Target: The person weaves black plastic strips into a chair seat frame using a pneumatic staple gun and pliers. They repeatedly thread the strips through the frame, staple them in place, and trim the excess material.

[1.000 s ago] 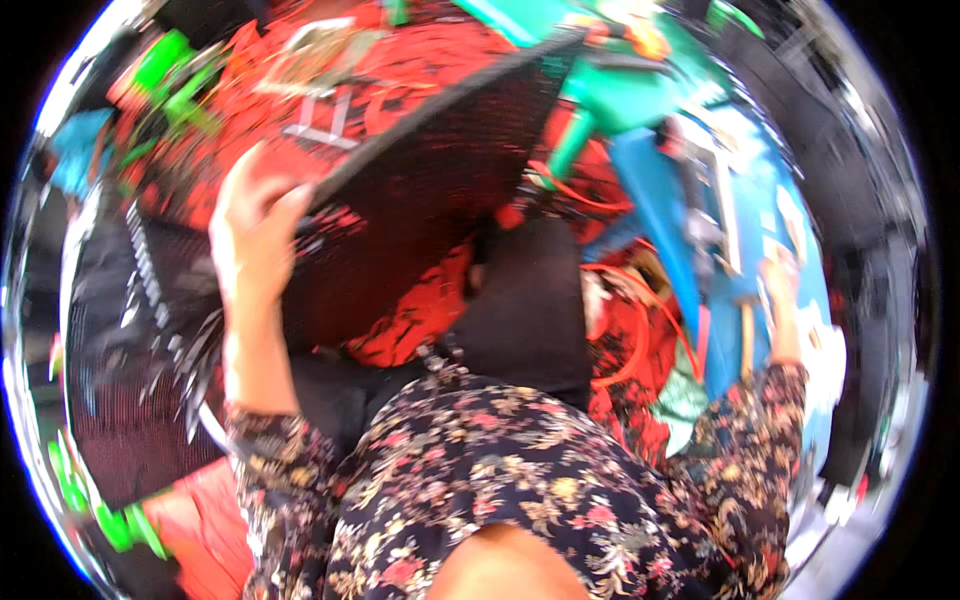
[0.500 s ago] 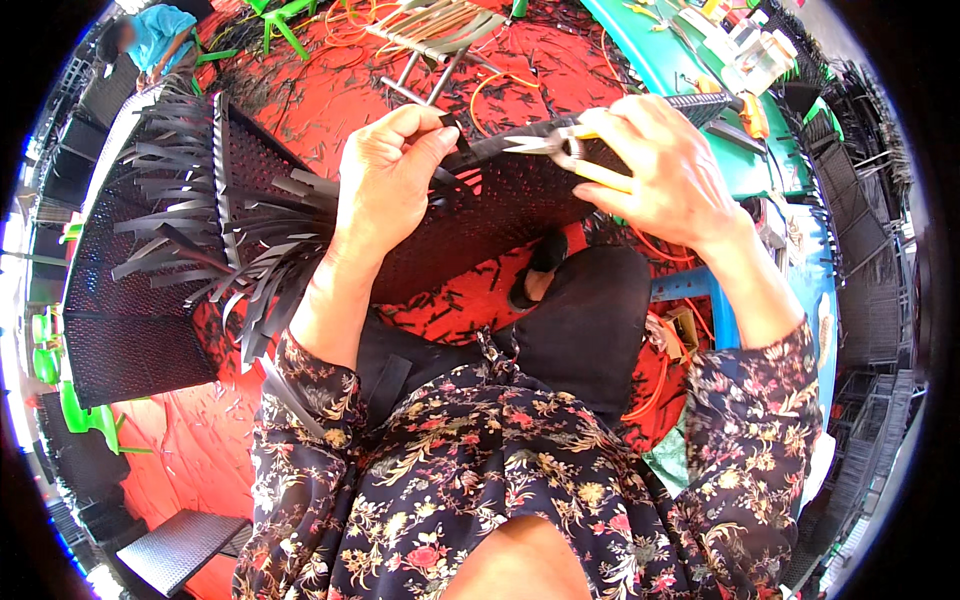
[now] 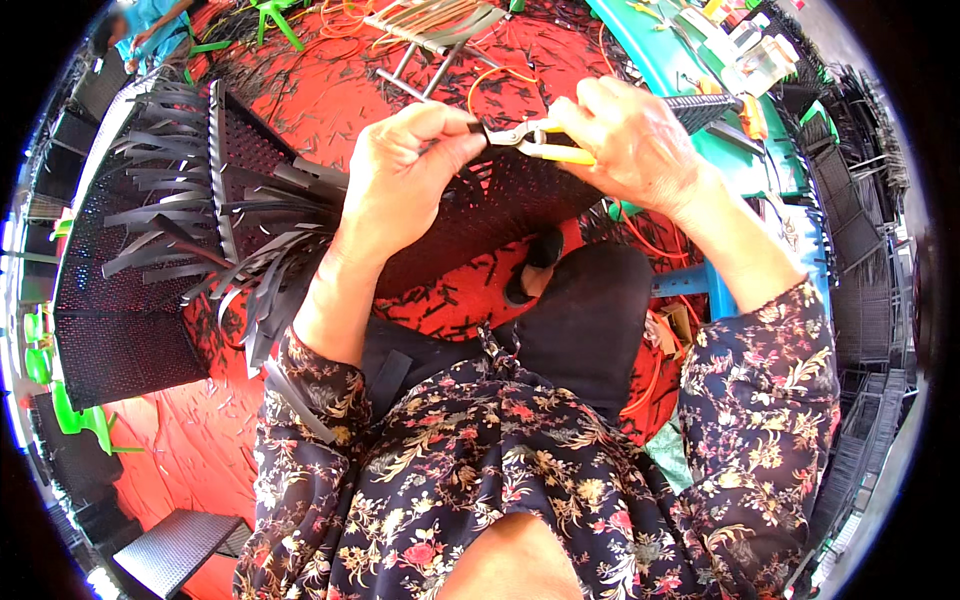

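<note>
Between thumb and fingertips, my left hand (image 3: 405, 175) pinches the end of a flat black strip (image 3: 479, 129). Yellow-handled cutters (image 3: 537, 142) are gripped in my right hand (image 3: 632, 140), their metal jaws pointing left and meeting the strip beside my left fingertips. Under both hands lies a black woven panel (image 3: 500, 205), part of a larger woven piece. A thick fringe of loose black strips (image 3: 265, 225) sticks out on its left side, near my left forearm. My hands hide part of the panel's upper edge.
A folding stool (image 3: 437, 25) stands beyond my hands on the red floor covering (image 3: 300, 110), which is littered with black offcuts. At right is a green table (image 3: 640, 50) with tools and bottles. Another person (image 3: 150, 30) sits at far left, by a green chair (image 3: 278, 18).
The cutters have moved left, and their jaws now meet the strip at my left fingertips. My left hand has shifted slightly right, and the right hand has closed further round the handles.
</note>
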Demonstrator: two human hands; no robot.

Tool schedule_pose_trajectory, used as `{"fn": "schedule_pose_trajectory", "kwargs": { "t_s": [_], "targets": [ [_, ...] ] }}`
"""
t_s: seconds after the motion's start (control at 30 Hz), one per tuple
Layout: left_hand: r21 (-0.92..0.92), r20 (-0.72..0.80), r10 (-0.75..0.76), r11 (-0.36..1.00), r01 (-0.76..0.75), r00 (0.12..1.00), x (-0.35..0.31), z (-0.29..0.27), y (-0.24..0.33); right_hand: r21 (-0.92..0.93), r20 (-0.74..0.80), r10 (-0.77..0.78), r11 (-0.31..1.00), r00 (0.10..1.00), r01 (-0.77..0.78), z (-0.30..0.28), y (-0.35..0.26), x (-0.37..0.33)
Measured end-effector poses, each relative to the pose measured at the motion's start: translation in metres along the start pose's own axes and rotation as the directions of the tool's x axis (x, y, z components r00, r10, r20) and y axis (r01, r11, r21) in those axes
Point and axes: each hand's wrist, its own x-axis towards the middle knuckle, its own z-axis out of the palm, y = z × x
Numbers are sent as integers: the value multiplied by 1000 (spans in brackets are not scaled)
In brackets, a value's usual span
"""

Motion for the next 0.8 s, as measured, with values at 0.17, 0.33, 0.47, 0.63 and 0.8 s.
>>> {"fn": "schedule_pose_trajectory", "kwargs": {
  "t_s": [0.17, 0.33, 0.47, 0.63, 0.8],
  "targets": [
    [128, 538, 315, 886, -445, 782, 4, -14, 6, 224, -17, 364, 909, 931, -351, -3, 6, -60],
    [-121, 431, 298, 955, -273, 852, 6, -14, 0, -151, 48, 829, 557, 557, -817, -19, 44, -250],
    [-214, 354, 311, 945, -248, 882, 7, -17, -16, -458, 225, 964, -24, -143, -889, -49, 36, -381],
    [-393, 131, 174, 913, -110, 976, -1, -13, -8, -562, 103, 966, -141, -238, -815, -44, 16, -428],
    [-498, -61, 132, 855, -145, 989, -2, -6, -10, 358, 212, 946, 157, 244, -921, -19, 43, -295]
  ]
}}
